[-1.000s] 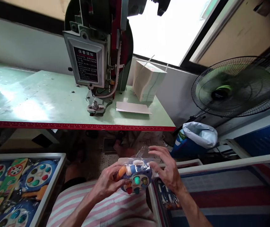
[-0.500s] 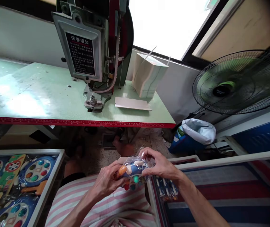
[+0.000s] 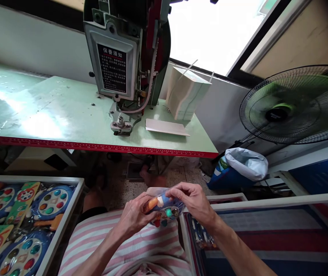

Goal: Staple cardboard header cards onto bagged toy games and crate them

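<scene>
Above my lap I hold a toy in a clear plastic bag (image 3: 166,203). It is blue, with an orange-and-white piece and several coloured round parts facing down. My left hand (image 3: 136,212) grips its left end, the thumb below and the fingers over the top. At the right end my right hand (image 3: 196,203) is closed, its thumb and fingertips pinching the bag. Part of the toy is hidden behind my fingers. To the left, a white-rimmed tray (image 3: 79,186) contains similar bagged blue toys (image 3: 52,201) with orange pieces and printed cards.
Ahead, a machine (image 3: 117,57) stands on a green table (image 3: 74,115) with a red ruler edge. A paper stack (image 3: 188,96) and a folded card (image 3: 166,127) lie beside it. A fan (image 3: 281,111), a lined bin (image 3: 247,165) and a striped-lined tray (image 3: 267,245) are to the right.
The puffed plastic over the toy's right end now lies lower, and my right hand's fingers have closed in on it. My left hand keeps its grip. The whole view has turned slightly left.
</scene>
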Motion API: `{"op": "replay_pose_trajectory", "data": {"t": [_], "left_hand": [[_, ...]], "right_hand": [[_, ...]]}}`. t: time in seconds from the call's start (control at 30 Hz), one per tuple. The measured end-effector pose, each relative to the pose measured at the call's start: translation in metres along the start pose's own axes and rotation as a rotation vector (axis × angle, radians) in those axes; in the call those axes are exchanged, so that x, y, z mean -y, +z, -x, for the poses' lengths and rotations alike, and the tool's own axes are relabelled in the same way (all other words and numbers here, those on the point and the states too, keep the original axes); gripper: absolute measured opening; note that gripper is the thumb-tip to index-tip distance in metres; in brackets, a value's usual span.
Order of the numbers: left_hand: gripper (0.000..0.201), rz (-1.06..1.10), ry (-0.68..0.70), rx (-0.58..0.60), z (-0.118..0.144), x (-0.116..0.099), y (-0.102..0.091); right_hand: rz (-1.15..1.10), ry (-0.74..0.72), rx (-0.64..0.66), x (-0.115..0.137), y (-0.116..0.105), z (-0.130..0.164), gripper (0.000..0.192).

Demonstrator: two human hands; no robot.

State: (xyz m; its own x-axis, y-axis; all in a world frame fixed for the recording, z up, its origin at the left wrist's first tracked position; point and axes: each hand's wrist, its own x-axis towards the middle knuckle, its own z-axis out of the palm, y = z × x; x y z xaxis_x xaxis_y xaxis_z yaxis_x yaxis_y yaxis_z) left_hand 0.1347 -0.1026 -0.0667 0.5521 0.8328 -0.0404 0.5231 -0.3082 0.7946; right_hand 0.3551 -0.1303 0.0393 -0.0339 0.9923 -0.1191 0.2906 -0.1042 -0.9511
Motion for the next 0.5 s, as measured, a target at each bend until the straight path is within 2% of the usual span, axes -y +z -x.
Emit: {"op": "replay_pose_trajectory", "data": {"t": [0.07, 0.17, 0.23, 0.37, 0.43, 0.5], "left_hand": [[0.026, 0.033, 0.016, 0.006, -0.001, -0.002, -0.006], [0.036, 0.16, 0.108, 0.02, -0.003, -0.006, -0.016], [0.035, 0.215, 0.17, 0.025, -0.005, -0.009, -0.02], [0.041, 0.174, 0.226, -0.017, -0.009, -0.01, -0.019], [0.047, 0.174, 0.23, -0.056, -0.009, -0.007, -0.022], [0.049, 0.219, 0.206, -0.11, -0.006, -0.001, -0.029]], "right_hand": [[-0.016, -0.012, -0.011, 0.001, 0.002, 0.0, 0.034], [0.001, -0.036, 0.009, 0.002, 0.008, -0.001, 0.036], [0.032, -0.059, 0.023, 0.005, 0.012, -0.002, 0.037], [0.056, -0.11, 0.071, 0.015, 0.014, -0.003, 0.038], [0.165, -0.125, 0.173, 0.015, 0.005, -0.004, 0.034], [0.427, -0.133, 0.274, 0.008, -0.011, -0.005, 0.026]]}}
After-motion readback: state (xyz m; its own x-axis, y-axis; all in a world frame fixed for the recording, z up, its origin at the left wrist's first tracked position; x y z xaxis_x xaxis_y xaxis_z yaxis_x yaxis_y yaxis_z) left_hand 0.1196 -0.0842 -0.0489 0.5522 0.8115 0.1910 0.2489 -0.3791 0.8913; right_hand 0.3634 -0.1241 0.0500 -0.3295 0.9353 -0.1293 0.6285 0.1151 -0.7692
